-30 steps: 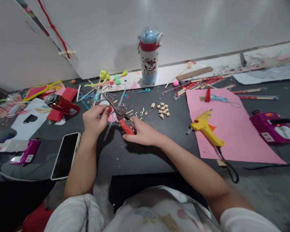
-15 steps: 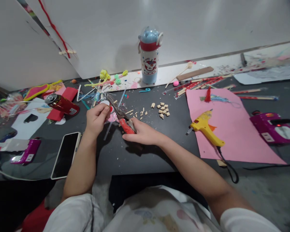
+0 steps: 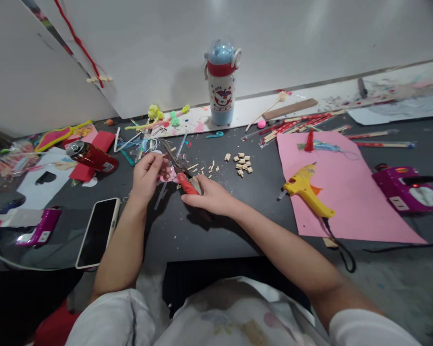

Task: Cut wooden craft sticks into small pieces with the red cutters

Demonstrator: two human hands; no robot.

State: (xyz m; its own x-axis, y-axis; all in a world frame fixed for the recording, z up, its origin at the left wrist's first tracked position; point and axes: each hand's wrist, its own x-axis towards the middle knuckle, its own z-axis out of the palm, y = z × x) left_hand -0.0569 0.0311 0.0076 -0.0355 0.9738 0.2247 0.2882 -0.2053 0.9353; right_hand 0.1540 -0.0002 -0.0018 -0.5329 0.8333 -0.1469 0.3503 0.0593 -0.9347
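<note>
My right hand (image 3: 212, 194) is wrapped round the red handle of a pair of scissors (image 3: 184, 177). Their dark blades point up and left, close to my left fingertips. My left hand (image 3: 148, 172) is closed in a pinch, and a short thin wooden stick (image 3: 171, 150) shows at its fingertips beside the blades. Much of that stick is hidden by the fingers. Small cut stick bits (image 3: 210, 168) lie just beyond the scissors. To their right is a cluster of short wooden bundles (image 3: 242, 165). A clear glue stick (image 3: 160, 197) lies under the hands.
A yellow glue gun (image 3: 306, 190) rests on pink paper (image 3: 353, 192) at right, beside a purple power strip (image 3: 406, 190). A bottle (image 3: 222, 91) stands at the back. On the left are a red can (image 3: 94, 156) and a phone (image 3: 98, 233).
My left hand has shifted slightly right and turned, so its fingers now show near the blades. The scissors remain in my right hand, almost in the same place.
</note>
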